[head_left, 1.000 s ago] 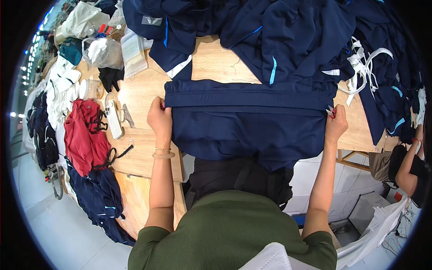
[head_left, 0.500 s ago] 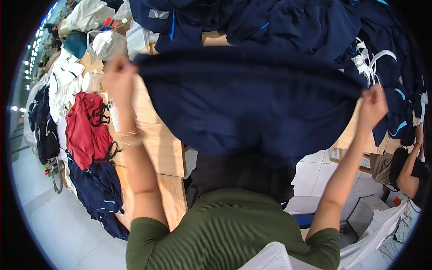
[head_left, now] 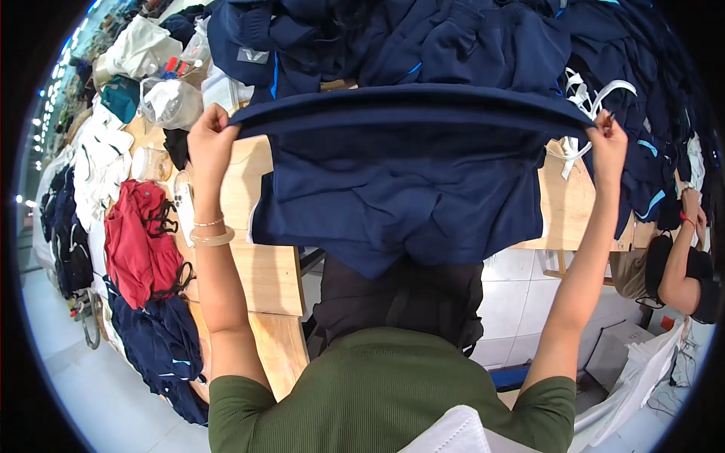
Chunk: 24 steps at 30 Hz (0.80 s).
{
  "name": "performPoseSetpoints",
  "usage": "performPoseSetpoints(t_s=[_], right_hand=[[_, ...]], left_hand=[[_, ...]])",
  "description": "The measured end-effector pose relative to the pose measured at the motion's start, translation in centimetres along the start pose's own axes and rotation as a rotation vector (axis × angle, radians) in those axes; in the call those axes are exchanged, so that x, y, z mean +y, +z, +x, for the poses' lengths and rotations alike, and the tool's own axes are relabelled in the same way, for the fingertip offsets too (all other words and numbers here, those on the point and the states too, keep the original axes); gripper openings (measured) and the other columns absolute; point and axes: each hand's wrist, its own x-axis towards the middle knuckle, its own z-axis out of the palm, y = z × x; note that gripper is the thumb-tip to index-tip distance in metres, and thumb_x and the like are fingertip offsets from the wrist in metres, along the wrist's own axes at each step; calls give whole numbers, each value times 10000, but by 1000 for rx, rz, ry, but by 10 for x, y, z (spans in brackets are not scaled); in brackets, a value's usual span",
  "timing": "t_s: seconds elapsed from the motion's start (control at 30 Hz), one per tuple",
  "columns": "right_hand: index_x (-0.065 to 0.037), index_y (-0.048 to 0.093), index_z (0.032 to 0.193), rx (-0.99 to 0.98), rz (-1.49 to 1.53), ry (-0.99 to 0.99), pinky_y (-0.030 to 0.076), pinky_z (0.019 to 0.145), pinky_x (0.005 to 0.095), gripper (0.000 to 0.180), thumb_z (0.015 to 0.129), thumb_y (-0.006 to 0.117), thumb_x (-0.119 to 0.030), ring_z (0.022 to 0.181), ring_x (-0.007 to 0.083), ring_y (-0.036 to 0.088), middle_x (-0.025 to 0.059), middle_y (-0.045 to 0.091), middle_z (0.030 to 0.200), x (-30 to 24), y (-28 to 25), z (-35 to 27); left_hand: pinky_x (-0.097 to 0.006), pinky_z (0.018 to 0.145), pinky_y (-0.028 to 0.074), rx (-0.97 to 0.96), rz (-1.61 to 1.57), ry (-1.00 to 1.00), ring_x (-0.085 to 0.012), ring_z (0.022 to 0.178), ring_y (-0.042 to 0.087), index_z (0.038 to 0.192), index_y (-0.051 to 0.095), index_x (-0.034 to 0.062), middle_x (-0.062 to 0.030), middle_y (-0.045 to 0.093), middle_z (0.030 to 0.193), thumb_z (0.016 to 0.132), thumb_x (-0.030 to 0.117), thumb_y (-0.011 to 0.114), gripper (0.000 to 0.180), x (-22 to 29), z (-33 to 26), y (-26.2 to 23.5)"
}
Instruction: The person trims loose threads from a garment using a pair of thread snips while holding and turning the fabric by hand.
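A pair of navy blue shorts (head_left: 408, 189) is stretched wide in front of me, its waistband pulled almost straight between my hands. My left hand (head_left: 212, 147) pinches one end of the waistband, thumb against fingers. At the opposite end, my right hand (head_left: 609, 147) grips the band the same way. The body of the shorts hangs down over the table's front edge, its lower middle reaching my dark lap. White straps (head_left: 600, 94) lie just behind my right hand. A pile of navy garments (head_left: 483, 45) lies beyond the stretched band.
Red clothing (head_left: 140, 245) with black cords lies at the left on the wooden table (head_left: 264, 275), above more navy clothing (head_left: 155, 340). A clear plastic bag (head_left: 174, 102) and a jar (head_left: 149, 163) stand farther back. Another person's arm (head_left: 677, 257) shows at the right.
Both hands have moved slightly inward, the left one also downward and the right one upward. The shorts, blurred and billowing before, now hang flatter with their legs spread.
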Motion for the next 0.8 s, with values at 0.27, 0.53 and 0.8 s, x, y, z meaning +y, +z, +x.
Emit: performPoseSetpoints(t_s=[0.27,0.53,0.8], right_hand=[[1,488,844,-67,-352,134,407,599,306,241,751,708,-32,622,135,445,71,424,665,49,60,-104],[-53,524,841,-57,122,493,297,548,241,183,930,656,-144,581,63,325,-41,406,689,-15,26,-133],[0,622,883,-490,482,395,328,619,221,258,993,569,-227,679,64,419,-13,517,756,-92,105,-173]], left_hand=[[-374,584,444,-181,77,46,-301,638,523,797,465,36,-107,481,760,668,-26,699,275,66,-135,117],[-258,727,420,-469,-1059,-51,-150,837,511,982,649,-59,-116,549,945,950,641,442,731,142,-111,50],[-291,638,535,-290,-1924,410,-209,797,637,905,683,107,-102,658,947,930,514,512,443,244,-103,23]])
